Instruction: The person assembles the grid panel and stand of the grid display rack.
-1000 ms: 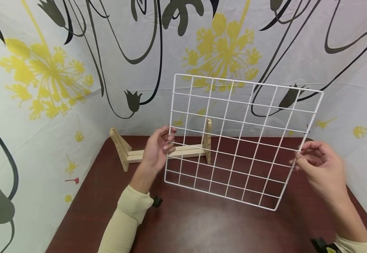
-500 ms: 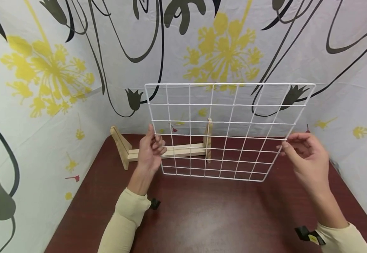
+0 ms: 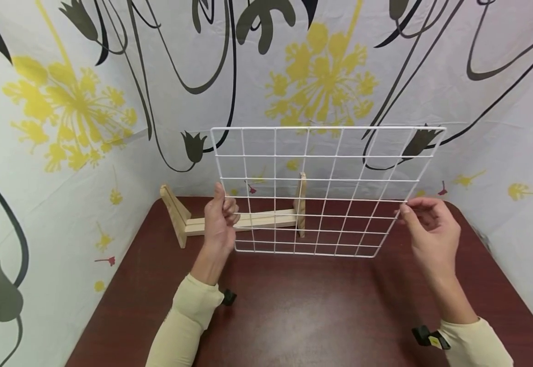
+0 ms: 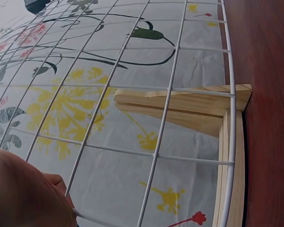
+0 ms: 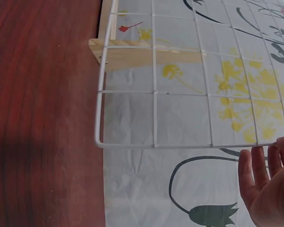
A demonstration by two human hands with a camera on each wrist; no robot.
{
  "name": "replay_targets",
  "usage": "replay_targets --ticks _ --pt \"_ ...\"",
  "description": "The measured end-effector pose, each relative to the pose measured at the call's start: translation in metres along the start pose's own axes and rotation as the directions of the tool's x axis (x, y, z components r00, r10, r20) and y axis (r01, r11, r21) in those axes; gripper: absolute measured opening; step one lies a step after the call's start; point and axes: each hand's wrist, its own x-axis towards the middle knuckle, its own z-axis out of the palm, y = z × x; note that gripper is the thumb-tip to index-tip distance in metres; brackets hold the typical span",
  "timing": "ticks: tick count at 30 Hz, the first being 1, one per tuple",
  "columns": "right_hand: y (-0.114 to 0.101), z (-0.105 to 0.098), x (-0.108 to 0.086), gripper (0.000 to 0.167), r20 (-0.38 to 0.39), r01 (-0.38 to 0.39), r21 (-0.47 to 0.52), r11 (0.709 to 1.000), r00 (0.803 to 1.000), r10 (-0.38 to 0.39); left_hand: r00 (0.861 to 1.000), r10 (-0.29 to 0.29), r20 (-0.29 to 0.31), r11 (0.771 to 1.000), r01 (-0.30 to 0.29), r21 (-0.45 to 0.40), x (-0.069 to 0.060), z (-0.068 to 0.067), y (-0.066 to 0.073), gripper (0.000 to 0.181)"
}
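Between the two hands a white wire grid panel is held up above the table, its top edge leaning away. On its left side the left hand grips the edge wire with curled fingers, thumb pointing up. The right hand pinches the right edge wire between thumb and fingers; in the right wrist view its fingers lie along that wire. Behind the panel stands a pale wooden stand with two angled uprights and a grooved crossbar. Part of the crossbar shows through the mesh, also in the left wrist view.
A dark red-brown table lies under the hands. Fabric printed with yellow and grey flowers hangs around its back and sides. The wooden stand sits near the table's back edge, left of middle.
The panel has swung from a slanted pose to nearly level, its top tipping away from me. The right hand moved left, and the left hand moved slightly left and closed more firmly on the wire.
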Motion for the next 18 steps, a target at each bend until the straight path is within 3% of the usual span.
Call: replay_targets --ticks 12,18 --pt "0.0036 -0.0027 -0.005 0.013 -0.046 -0.008 -0.066 0.998 0.999 0.005 0.998 0.044 0.039 0.999 -0.044 0.003 0.0007 0.0083 -0.0015 0.068" --pt "0.0029 -0.0046 -0.0069 0.017 -0.043 0.004 -0.182 0.983 0.999 -0.012 0.997 0.057 0.061 0.998 -0.058 0.021 0.0011 0.0093 -0.0026 0.069"
